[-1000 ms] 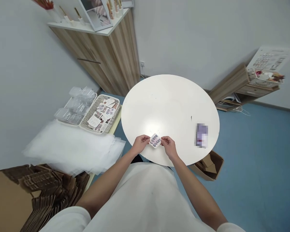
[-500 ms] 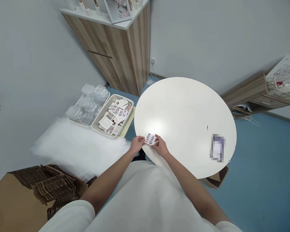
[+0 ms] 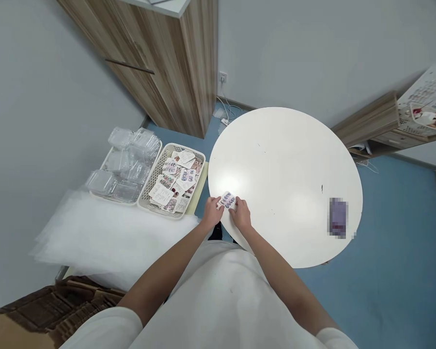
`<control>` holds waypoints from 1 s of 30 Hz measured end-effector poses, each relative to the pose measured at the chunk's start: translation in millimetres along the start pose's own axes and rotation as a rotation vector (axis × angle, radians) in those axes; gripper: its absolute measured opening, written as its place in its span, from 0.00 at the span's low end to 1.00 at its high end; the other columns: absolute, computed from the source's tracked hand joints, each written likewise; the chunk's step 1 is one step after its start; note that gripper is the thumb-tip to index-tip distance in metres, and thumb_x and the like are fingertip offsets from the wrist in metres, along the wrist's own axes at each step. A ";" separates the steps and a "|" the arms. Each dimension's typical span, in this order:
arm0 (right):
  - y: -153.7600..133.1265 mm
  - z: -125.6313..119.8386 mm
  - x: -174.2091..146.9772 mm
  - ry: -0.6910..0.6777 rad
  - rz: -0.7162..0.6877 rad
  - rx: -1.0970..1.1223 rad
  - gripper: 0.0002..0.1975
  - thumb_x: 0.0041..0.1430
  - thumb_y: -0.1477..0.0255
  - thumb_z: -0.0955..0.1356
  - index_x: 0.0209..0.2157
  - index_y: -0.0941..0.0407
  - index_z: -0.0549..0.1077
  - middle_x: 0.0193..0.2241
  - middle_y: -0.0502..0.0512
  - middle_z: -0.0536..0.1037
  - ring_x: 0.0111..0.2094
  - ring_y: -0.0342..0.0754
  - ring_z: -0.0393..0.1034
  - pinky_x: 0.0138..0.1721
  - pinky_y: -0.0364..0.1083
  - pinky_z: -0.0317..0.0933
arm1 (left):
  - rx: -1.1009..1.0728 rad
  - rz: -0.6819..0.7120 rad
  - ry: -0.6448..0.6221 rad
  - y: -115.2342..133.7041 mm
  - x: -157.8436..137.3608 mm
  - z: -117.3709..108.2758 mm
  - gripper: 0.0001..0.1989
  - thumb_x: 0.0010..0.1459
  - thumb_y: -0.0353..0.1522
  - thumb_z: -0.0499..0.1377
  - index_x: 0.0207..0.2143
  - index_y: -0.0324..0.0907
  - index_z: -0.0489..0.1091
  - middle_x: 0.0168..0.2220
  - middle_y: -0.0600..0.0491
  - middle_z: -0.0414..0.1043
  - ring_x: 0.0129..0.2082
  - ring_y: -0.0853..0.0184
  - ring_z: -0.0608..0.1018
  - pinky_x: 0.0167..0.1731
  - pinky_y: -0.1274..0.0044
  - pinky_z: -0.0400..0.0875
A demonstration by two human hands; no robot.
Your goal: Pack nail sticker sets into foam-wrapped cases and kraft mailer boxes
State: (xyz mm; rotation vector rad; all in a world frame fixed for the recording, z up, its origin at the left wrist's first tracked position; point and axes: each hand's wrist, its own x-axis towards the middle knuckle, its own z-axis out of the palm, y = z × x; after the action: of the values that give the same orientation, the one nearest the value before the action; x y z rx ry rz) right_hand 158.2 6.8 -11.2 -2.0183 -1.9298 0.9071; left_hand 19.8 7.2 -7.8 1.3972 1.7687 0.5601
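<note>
Gleaming (blue floor (image 3: 396,232) around), the table (image 3: 287,155) sits beneath a card (image 3: 227,199).

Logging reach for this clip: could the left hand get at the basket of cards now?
Probably yes: the basket of cards lies open, left of the left hand, nothing visible blocking it, though that hand holds a card.

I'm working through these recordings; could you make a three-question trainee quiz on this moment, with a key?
1. True or false: the left hand and right hand both hold the small patterned card.
2. What lies in the basket nearer the round table?
A) clear plastic boxes
B) loose printed cards
C) brown cardboard
3. Fill in: the pixelated purple thing is on the person's ___ side of the table.

Key: 1 true; 2 B; 3 right.
</note>
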 end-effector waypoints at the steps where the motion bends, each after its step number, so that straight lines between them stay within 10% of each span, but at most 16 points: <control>1: -1.2 -0.8 0.3 0.002 0.002 -0.026 0.24 0.52 0.70 0.61 0.52 0.56 0.55 0.39 0.57 0.66 0.36 0.48 0.65 0.32 0.45 0.60 | 0.029 0.018 -0.004 0.4 0.9 0.1 0.21 0.50 0.31 0.55 0.48 0.36 0.62 0.41 0.45 0.63 0.36 0.65 0.71 0.39 0.72 0.68; 11: 8.3 -23.2 0.0 -0.058 -0.427 -0.243 0.21 0.52 0.70 0.61 0.49 0.55 0.61 0.51 0.58 0.61 0.49 0.53 0.55 0.46 0.50 0.52 | 0.429 0.352 -0.054 -4.0 -25.9 -8.6 0.17 0.54 0.32 0.50 0.48 0.42 0.61 0.49 0.48 0.63 0.51 0.58 0.62 0.46 0.66 0.58; 30: -11.9 -14.0 -6.8 -0.026 -0.334 -0.266 0.19 0.52 0.69 0.61 0.47 0.54 0.64 0.52 0.59 0.59 0.49 0.54 0.52 0.47 0.52 0.47 | 0.539 0.412 -0.072 -3.7 -18.7 -22.9 0.19 0.56 0.34 0.46 0.51 0.43 0.60 0.55 0.48 0.59 0.54 0.57 0.59 0.48 0.65 0.52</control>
State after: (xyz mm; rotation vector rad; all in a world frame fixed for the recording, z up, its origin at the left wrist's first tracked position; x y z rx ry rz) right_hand 156.4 5.4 8.2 -1.7319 -2.4139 0.6260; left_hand 0.6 -8.6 8.6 2.1538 1.6443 0.2366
